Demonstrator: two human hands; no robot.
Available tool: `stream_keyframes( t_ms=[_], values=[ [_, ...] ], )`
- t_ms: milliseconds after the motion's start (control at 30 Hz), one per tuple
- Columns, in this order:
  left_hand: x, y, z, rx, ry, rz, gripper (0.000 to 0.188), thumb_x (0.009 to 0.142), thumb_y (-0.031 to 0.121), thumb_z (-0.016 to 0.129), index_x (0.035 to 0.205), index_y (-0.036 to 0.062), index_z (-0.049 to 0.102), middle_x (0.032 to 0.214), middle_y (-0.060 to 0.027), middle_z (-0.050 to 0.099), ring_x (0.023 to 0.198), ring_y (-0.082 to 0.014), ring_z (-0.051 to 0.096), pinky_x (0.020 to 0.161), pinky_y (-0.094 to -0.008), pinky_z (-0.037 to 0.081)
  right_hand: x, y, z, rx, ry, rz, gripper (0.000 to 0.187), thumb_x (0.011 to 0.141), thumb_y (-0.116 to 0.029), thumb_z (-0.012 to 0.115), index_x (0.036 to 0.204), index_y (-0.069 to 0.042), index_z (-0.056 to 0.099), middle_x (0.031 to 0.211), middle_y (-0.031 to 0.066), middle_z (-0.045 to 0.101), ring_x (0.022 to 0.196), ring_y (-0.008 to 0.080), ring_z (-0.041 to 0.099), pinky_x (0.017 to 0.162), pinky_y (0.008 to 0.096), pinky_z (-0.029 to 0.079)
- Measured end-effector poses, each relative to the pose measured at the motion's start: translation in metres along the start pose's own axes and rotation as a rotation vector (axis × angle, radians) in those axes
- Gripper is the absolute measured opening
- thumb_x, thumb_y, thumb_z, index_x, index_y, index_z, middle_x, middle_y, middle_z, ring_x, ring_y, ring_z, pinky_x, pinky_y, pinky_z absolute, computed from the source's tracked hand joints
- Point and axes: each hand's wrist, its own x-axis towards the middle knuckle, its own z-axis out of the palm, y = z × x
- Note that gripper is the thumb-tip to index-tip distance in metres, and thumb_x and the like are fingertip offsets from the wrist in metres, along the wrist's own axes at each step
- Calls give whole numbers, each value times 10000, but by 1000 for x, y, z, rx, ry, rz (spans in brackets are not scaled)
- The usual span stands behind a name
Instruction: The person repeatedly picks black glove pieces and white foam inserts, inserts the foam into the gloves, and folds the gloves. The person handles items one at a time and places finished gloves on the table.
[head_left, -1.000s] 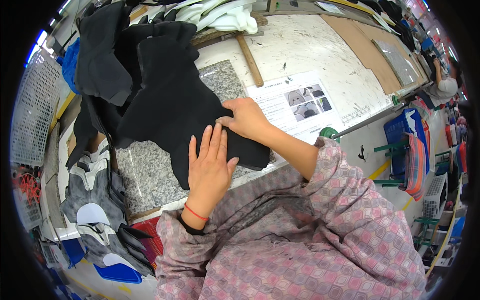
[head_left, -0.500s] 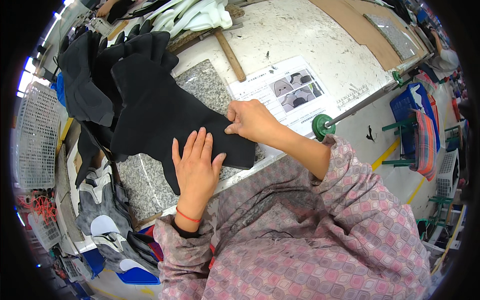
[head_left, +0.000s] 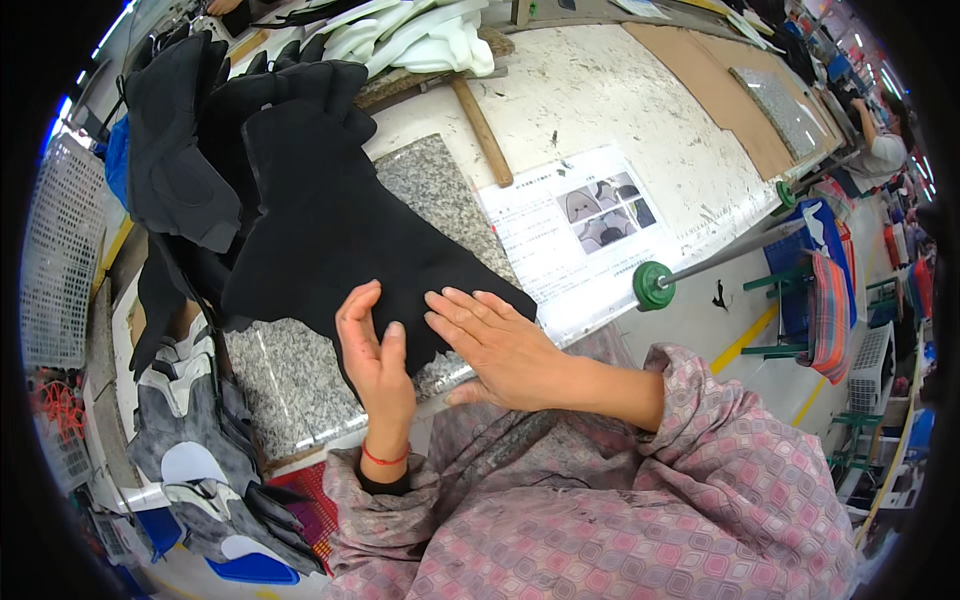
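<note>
A large black fabric piece (head_left: 330,220) with a curved, branching outline lies over a speckled granite slab (head_left: 290,370) in front of me. My right hand (head_left: 500,345) rests on its near right arm, fingers stretched out and the palm side down. At the lower edge of the piece, my left hand (head_left: 375,350) is turned on its side, its fingers slightly bent and the thumb apart. No object shows in either hand. More black shaped pieces (head_left: 180,150) are heaped at the far left, partly touching the large one.
A printed sheet with pictures (head_left: 575,230) lies right of the slab, near a wooden-handled hammer (head_left: 483,135). White curved pieces (head_left: 410,40) are piled at the back. Grey-and-white pieces (head_left: 190,420) hang at the left edge. A bar with a green disc (head_left: 653,285) runs along the table's right side.
My right hand has gone from pinching near the fabric's upper edge to lying flat nearer me. My left hand has lifted from flat to sideways. The whole view has shifted slightly.
</note>
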Motion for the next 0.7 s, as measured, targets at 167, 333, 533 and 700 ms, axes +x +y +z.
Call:
stream_keyframes(
  t_ms=[167,333,533,700],
  values=[
    [-6,-3,1,-84,22,-70,500,846,-23,471,1336,-52,374,1352,-182,398,1328,-293,365,1132,-408,251,34,15,3,-98,33,-10,877,792,-495,650,1387,64,330,1498,218,271,1406,343,243,1132,434,219],
    [-6,1,-3,24,-38,-92,540,858,29,488,1359,-80,321,1347,-224,385,1297,-324,392,1115,-424,274,44,4,-1,-132,-85,111,926,745,-480,676,1396,70,313,1511,225,248,1410,352,238,1124,466,233],
    [-8,4,-4,-42,-68,-109,553,845,28,492,1341,-120,297,1312,-246,361,1254,-339,403,1096,-447,281,56,13,4,-104,-101,13,930,771,-514,635,1409,71,295,1525,221,218,1434,340,180,1156,438,172],
    [-10,3,-8,8,-89,-95,575,824,79,539,1321,-115,324,1304,-260,419,1230,-363,412,1089,-471,263,58,28,-20,-89,-310,269,969,778,-573,620,1435,39,256,1532,200,206,1423,353,199,1137,473,172]
  ],
)
